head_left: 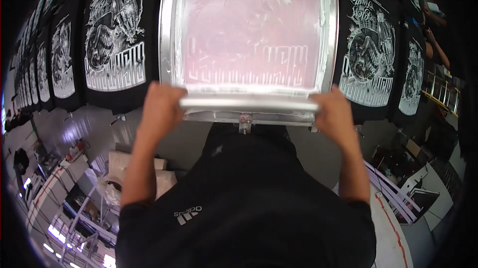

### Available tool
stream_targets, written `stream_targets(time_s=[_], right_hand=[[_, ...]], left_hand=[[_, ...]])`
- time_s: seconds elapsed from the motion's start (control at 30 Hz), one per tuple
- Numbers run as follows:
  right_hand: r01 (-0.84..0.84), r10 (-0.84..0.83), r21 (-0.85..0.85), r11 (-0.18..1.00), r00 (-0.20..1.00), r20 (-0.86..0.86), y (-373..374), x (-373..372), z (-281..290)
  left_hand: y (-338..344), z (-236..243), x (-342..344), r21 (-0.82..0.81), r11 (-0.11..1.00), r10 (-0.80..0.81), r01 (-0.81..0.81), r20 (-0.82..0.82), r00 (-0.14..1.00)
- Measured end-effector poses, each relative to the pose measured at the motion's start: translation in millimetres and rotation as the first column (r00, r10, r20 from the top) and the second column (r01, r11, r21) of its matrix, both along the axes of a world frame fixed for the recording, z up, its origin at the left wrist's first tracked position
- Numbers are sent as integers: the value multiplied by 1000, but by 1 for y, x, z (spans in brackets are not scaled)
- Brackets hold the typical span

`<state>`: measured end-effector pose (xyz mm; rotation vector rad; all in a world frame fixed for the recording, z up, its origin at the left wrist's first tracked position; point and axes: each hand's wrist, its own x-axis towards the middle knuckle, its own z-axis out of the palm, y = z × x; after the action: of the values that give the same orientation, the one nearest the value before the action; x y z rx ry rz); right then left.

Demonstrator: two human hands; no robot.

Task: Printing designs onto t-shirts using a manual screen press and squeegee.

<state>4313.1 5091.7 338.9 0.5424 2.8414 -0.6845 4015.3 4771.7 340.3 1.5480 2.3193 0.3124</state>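
Both my hands grip a long silvery squeegee [249,102], which lies crosswise over the near end of a printing screen. My left hand [164,105] is closed around its left end, and my right hand [334,112] around its right end. Pinkish mesh [249,24] fills the screen, with pale lettering shapes showing near its lower part. White ink [249,89] runs in a band along the squeegee's far side. Around the mesh is a metal screen frame [167,29], with whitish smears on its inner edges. The squeegee's blade is hidden from above.
Black shirts with white-grey prints lie on both sides, the nearest being a left shirt [115,39] and a right shirt [369,54]. A metal clamp [245,122] sits below the screen's near edge. Bagged items [112,183] stand lower left. Another person's arm [437,44] shows far right.
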Motion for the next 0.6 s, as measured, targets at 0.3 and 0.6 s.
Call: stream_targets(time_s=[0.3,0.6], right_hand=[[34,-33,-17,999,997,63,-60,45,-27],[58,-21,251,966,988,-150,87,-105,-70]], left_hand=[[-49,-38,66,107,990,103,-96,-55,993],[111,-75,-96,368,930,107,-22,-210,972]])
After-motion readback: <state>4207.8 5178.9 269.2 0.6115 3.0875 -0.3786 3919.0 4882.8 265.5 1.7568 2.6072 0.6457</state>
